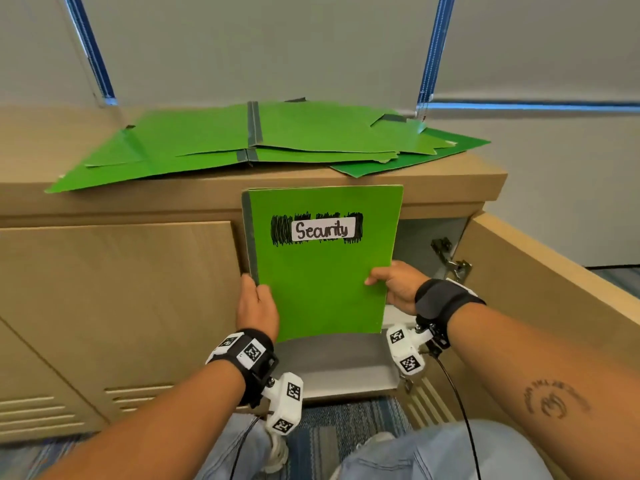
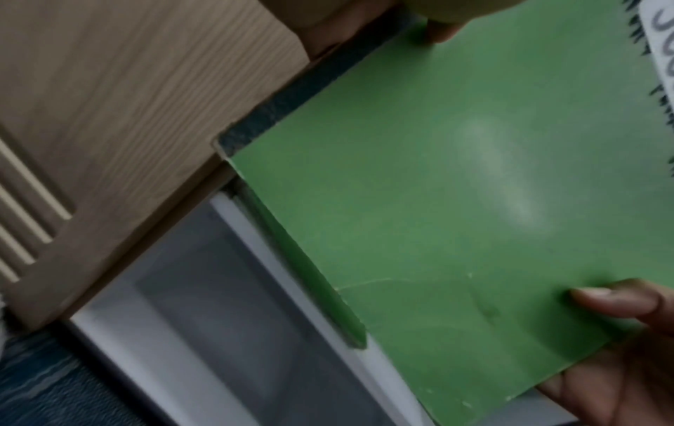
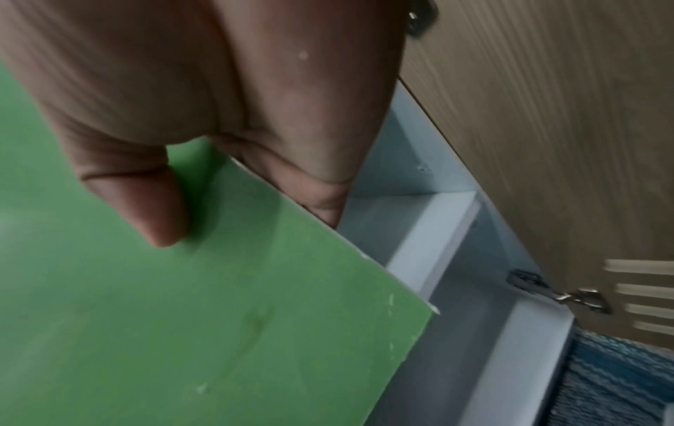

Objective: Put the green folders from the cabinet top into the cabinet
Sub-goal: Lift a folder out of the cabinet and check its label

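Both hands hold 1 green folder (image 1: 320, 268) labelled "Security" upright before the open cabinet (image 1: 363, 362): left hand (image 1: 257, 306) grips its spine edge, right hand (image 1: 398, 285) pinches the opposite edge. More green folders (image 1: 214, 140) lie spread on the cabinet top (image 1: 450, 174). Left wrist view: folder's lower corner hangs above the grey shelf (image 2: 204, 302). Right wrist view: thumb (image 3: 146, 201) presses the cover, fingers behind, beside the open door (image 3: 547, 129).

Both hands, left hand (image 1: 258, 306) and right hand (image 1: 398, 287), hold upright "Security" folder (image 1: 322, 271) before open cabinet (image 1: 349, 362); green folders (image 1: 263, 140) on top.
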{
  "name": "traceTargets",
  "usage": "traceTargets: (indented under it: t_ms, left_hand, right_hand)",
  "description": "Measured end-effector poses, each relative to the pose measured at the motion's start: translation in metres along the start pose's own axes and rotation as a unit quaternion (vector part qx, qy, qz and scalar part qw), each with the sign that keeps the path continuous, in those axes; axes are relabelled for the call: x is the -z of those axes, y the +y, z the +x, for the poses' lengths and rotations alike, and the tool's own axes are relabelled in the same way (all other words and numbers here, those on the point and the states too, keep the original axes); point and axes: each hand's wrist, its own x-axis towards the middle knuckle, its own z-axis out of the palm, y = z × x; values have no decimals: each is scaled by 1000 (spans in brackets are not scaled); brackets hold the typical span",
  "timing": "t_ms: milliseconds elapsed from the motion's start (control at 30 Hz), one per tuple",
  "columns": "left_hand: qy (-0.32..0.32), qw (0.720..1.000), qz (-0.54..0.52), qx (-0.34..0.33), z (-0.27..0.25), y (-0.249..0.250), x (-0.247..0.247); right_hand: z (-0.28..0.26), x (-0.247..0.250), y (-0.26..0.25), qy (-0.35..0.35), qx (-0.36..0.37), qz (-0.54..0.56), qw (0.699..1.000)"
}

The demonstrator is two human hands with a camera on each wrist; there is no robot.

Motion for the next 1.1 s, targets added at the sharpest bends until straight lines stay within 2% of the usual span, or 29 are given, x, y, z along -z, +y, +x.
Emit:
traceTargets:
  t_ms: [100,200,300,400,467,533,600,667,767,867,933,1000,1100]
  left_hand:
    - [-23,999,25,36,0,-27,-23]
    - [-28,997,34,66,8,-51,-45]
    - [-38,996,48,63,22,-70,-64]
    - [-63,993,64,71,39,-84,-83]
    - [-83,991,74,73,51,-90,-94]
    - [-98,988,93,70,63,-90,-101]
    - [-109,984,140,27,76,-91,-106]
    - [-155,957,240,-39,85,-95,-110]
    - [-289,880,358,-119,88,-104,-116]
    - [-383,811,418,-149,87,-118,-120]
    - [-387,796,433,-169,90,-126,-119]
    - [-381,795,436,-179,96,-131,-118]
    - [-386,791,442,-174,101,-131,-117]
  right_hand:
    - [58,23,54,2,-34,-9,999]
    - [64,24,67,2,-61,-23,998]
    - [68,21,69,26,-80,-36,996]
    - [100,25,83,39,-70,-36,996]
    - [134,31,96,60,-60,-76,993]
    - [158,28,99,105,-36,-96,989]
    - [165,13,86,126,-5,-86,988]
    - [173,2,75,134,0,-71,988]
    - [193,-7,71,145,-3,-70,987]
    - [220,-9,81,114,-12,-146,983]
    - [236,-6,89,90,-17,-244,965]
    - [225,-14,76,83,-24,-327,941]
    - [226,-15,75,90,-41,-389,916]
